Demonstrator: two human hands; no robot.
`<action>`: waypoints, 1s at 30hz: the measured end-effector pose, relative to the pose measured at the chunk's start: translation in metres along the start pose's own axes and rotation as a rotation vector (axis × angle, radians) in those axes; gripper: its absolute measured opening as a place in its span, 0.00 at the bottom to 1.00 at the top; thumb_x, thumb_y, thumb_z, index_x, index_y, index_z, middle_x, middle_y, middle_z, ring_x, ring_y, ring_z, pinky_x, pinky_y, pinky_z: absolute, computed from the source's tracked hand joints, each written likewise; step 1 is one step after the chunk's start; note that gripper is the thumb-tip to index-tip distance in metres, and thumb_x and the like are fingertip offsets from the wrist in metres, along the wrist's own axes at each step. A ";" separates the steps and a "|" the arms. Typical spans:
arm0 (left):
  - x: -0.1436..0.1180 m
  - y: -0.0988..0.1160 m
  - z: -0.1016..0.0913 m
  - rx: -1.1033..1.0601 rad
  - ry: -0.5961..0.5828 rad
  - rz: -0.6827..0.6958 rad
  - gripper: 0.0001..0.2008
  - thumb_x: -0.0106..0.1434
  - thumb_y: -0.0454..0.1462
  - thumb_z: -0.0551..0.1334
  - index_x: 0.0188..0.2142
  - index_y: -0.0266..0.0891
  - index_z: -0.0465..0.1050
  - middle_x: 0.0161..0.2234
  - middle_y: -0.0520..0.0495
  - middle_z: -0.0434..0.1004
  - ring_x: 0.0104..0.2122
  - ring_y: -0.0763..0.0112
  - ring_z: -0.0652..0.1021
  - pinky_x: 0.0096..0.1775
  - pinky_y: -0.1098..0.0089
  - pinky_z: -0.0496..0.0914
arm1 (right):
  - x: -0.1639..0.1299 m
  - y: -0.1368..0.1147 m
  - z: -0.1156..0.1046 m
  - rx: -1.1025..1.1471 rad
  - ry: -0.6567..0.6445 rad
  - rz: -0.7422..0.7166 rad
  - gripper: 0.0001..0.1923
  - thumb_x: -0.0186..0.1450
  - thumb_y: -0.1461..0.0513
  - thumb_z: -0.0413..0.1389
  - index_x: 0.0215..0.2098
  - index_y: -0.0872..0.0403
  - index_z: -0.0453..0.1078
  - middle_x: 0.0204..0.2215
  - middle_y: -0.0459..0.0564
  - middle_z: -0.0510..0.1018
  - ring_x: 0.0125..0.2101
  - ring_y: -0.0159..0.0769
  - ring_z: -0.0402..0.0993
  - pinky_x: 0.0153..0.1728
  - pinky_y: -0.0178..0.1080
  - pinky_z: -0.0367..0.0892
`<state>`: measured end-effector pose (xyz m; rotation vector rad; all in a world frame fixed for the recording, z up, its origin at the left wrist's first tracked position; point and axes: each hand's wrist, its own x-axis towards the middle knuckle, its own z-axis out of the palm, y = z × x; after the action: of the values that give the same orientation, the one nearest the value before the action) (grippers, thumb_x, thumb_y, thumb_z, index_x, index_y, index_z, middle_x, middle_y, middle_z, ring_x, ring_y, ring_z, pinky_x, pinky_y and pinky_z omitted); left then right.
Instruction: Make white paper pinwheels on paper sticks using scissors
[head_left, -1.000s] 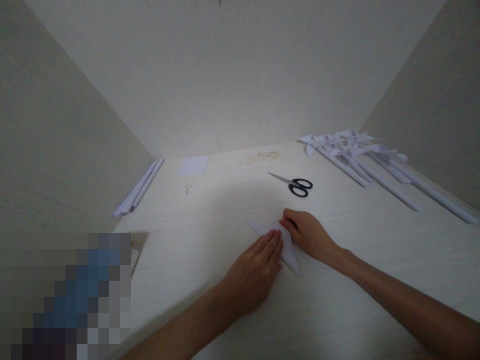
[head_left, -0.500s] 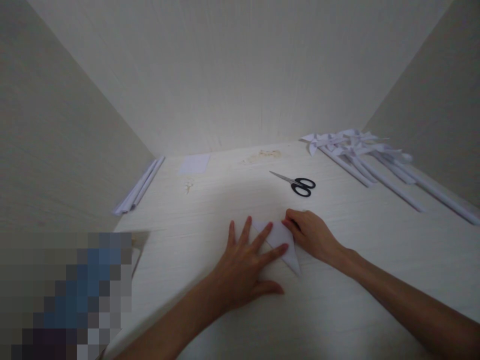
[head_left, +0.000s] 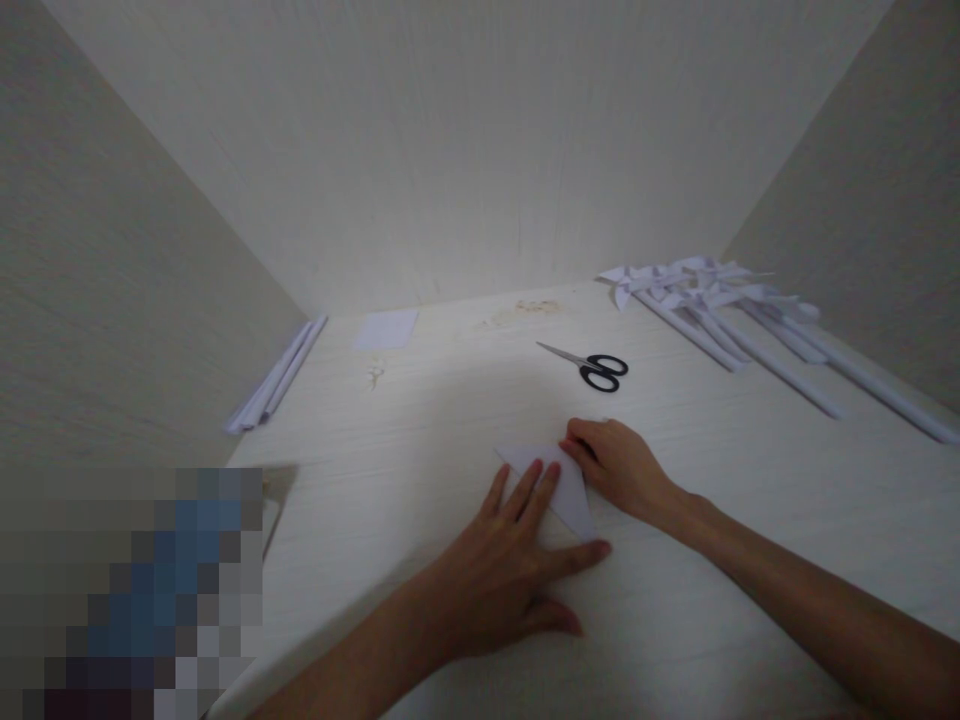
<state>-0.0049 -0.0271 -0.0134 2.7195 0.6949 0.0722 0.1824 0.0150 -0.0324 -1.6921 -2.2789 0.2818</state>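
A white sheet of paper folded into a triangle lies flat on the pale table, its long edge slanting from upper left to lower right. My left hand rests over that long edge with fingers spread, several fingertips on the paper and the index finger by its lower corner. At the paper's top corner, my right hand is closed, fingertips pinching or pressing the corner; the corner itself is hidden under them. Just beyond the hands lie black-handled scissors, blades pointing left.
White paper pinwheels on rolled paper sticks lie at the back right. Rolled paper tubes rest along the left wall, near a white paper square and a small scrap. Walls enclose the back and sides. A blurred patch covers the lower left.
My left hand has slid down and right along the folded edge, its index finger reaching the lower corner. My right hand stays at the top corner.
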 end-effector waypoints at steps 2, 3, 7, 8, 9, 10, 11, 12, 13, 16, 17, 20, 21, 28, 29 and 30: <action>-0.003 -0.002 0.002 -0.058 0.020 0.033 0.32 0.51 0.54 0.56 0.56 0.55 0.53 0.62 0.39 0.30 0.59 0.43 0.42 0.51 0.39 0.40 | 0.000 0.001 0.000 0.030 0.003 0.006 0.11 0.62 0.63 0.45 0.22 0.54 0.60 0.19 0.48 0.70 0.22 0.35 0.65 0.24 0.35 0.50; -0.004 -0.004 0.003 -0.102 0.047 0.056 0.34 0.49 0.54 0.57 0.55 0.55 0.54 0.62 0.39 0.32 0.59 0.42 0.42 0.51 0.38 0.39 | 0.001 0.002 0.000 0.040 0.004 0.009 0.11 0.62 0.62 0.44 0.22 0.54 0.59 0.19 0.47 0.69 0.22 0.34 0.64 0.24 0.34 0.50; -0.006 -0.017 0.002 -0.474 0.494 -0.174 0.30 0.49 0.51 0.60 0.51 0.44 0.63 0.59 0.35 0.50 0.57 0.49 0.55 0.53 0.48 0.52 | 0.000 0.004 -0.002 0.294 0.049 0.053 0.14 0.62 0.60 0.43 0.19 0.53 0.54 0.15 0.42 0.61 0.18 0.30 0.58 0.20 0.32 0.50; -0.005 -0.021 0.001 -0.616 0.660 -0.335 0.25 0.52 0.49 0.59 0.47 0.40 0.66 0.55 0.34 0.58 0.54 0.53 0.62 0.52 0.52 0.58 | 0.000 0.005 -0.003 0.405 0.078 0.075 0.14 0.62 0.59 0.43 0.19 0.53 0.53 0.15 0.41 0.58 0.18 0.29 0.56 0.19 0.32 0.50; -0.002 -0.025 -0.001 -0.777 0.789 -0.495 0.21 0.54 0.48 0.58 0.42 0.37 0.69 0.50 0.34 0.66 0.49 0.57 0.68 0.49 0.56 0.63 | -0.001 0.004 -0.003 0.513 0.107 0.096 0.15 0.62 0.58 0.43 0.19 0.53 0.53 0.15 0.40 0.56 0.17 0.28 0.54 0.18 0.31 0.49; 0.000 -0.028 -0.003 -0.934 0.842 -0.625 0.18 0.53 0.46 0.59 0.38 0.35 0.70 0.45 0.36 0.71 0.43 0.60 0.73 0.46 0.59 0.66 | -0.002 0.004 -0.003 0.600 0.132 0.114 0.15 0.62 0.57 0.43 0.19 0.53 0.53 0.15 0.40 0.54 0.17 0.28 0.52 0.18 0.31 0.48; 0.004 -0.030 -0.006 -1.071 0.861 -0.703 0.17 0.53 0.46 0.59 0.34 0.34 0.70 0.40 0.38 0.74 0.38 0.63 0.76 0.43 0.61 0.69 | -0.003 0.002 -0.003 0.657 0.144 0.122 0.15 0.61 0.56 0.43 0.19 0.53 0.53 0.15 0.40 0.53 0.17 0.27 0.51 0.17 0.31 0.48; 0.007 -0.030 -0.008 -1.194 0.850 -0.746 0.16 0.52 0.45 0.60 0.31 0.33 0.71 0.36 0.40 0.76 0.34 0.65 0.77 0.40 0.64 0.70 | -0.004 0.000 -0.002 0.697 0.145 0.121 0.16 0.61 0.56 0.44 0.19 0.53 0.53 0.16 0.40 0.53 0.17 0.27 0.51 0.17 0.31 0.47; 0.009 -0.030 -0.009 -1.284 0.820 -0.768 0.15 0.51 0.44 0.61 0.29 0.33 0.71 0.33 0.42 0.77 0.31 0.67 0.77 0.38 0.66 0.71 | -0.005 -0.003 -0.002 0.725 0.134 0.115 0.16 0.61 0.56 0.44 0.19 0.53 0.53 0.16 0.40 0.53 0.18 0.27 0.51 0.17 0.31 0.48; 0.014 -0.024 -0.012 -1.376 0.751 -0.805 0.11 0.49 0.41 0.63 0.23 0.32 0.72 0.23 0.47 0.76 0.23 0.73 0.75 0.30 0.72 0.72 | -0.008 -0.014 -0.001 0.753 0.081 0.092 0.16 0.61 0.56 0.45 0.19 0.54 0.54 0.15 0.40 0.54 0.17 0.27 0.52 0.17 0.31 0.48; 0.014 -0.023 -0.012 -1.368 0.747 -0.822 0.10 0.48 0.40 0.64 0.20 0.33 0.72 0.20 0.49 0.74 0.21 0.75 0.74 0.29 0.73 0.71 | -0.009 -0.016 -0.001 0.741 0.062 0.084 0.16 0.62 0.56 0.45 0.19 0.54 0.54 0.15 0.40 0.54 0.17 0.27 0.52 0.16 0.31 0.48; 0.012 -0.023 -0.010 -1.372 0.784 -0.857 0.11 0.46 0.37 0.65 0.14 0.33 0.69 0.16 0.52 0.71 0.19 0.76 0.73 0.27 0.74 0.71 | -0.013 -0.016 -0.005 0.649 0.127 -0.026 0.12 0.63 0.59 0.45 0.23 0.55 0.61 0.18 0.44 0.64 0.19 0.29 0.60 0.19 0.32 0.56; 0.011 -0.025 -0.010 -1.391 0.802 -0.865 0.11 0.46 0.37 0.65 0.14 0.33 0.69 0.16 0.51 0.72 0.19 0.76 0.73 0.27 0.74 0.71 | -0.014 -0.014 -0.007 0.597 0.203 -0.104 0.10 0.63 0.61 0.45 0.28 0.56 0.65 0.22 0.47 0.69 0.24 0.31 0.65 0.23 0.33 0.60; 0.008 -0.028 -0.010 -1.573 0.801 -0.886 0.09 0.45 0.37 0.66 0.17 0.33 0.69 0.19 0.49 0.74 0.20 0.75 0.74 0.26 0.74 0.70 | -0.021 -0.005 -0.018 0.008 0.435 -0.875 0.16 0.61 0.71 0.49 0.46 0.54 0.65 0.41 0.48 0.76 0.43 0.34 0.67 0.47 0.44 0.54; 0.008 -0.026 -0.010 -1.585 0.785 -0.880 0.10 0.45 0.37 0.66 0.16 0.33 0.69 0.18 0.49 0.73 0.20 0.75 0.74 0.26 0.74 0.70 | -0.021 -0.008 -0.018 -0.022 0.430 -0.913 0.14 0.61 0.70 0.50 0.45 0.54 0.65 0.41 0.46 0.76 0.43 0.33 0.67 0.48 0.44 0.52; 0.009 -0.023 -0.009 -1.593 0.768 -0.874 0.10 0.44 0.38 0.66 0.16 0.33 0.69 0.18 0.50 0.73 0.20 0.75 0.73 0.27 0.73 0.70 | -0.022 -0.011 -0.018 -0.030 0.431 -0.943 0.13 0.62 0.69 0.50 0.44 0.54 0.66 0.40 0.44 0.77 0.42 0.32 0.67 0.49 0.43 0.52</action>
<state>-0.0091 -0.0014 -0.0127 0.7146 1.1846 0.9647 0.1843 -0.0093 -0.0141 -0.4618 -2.4213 -0.2948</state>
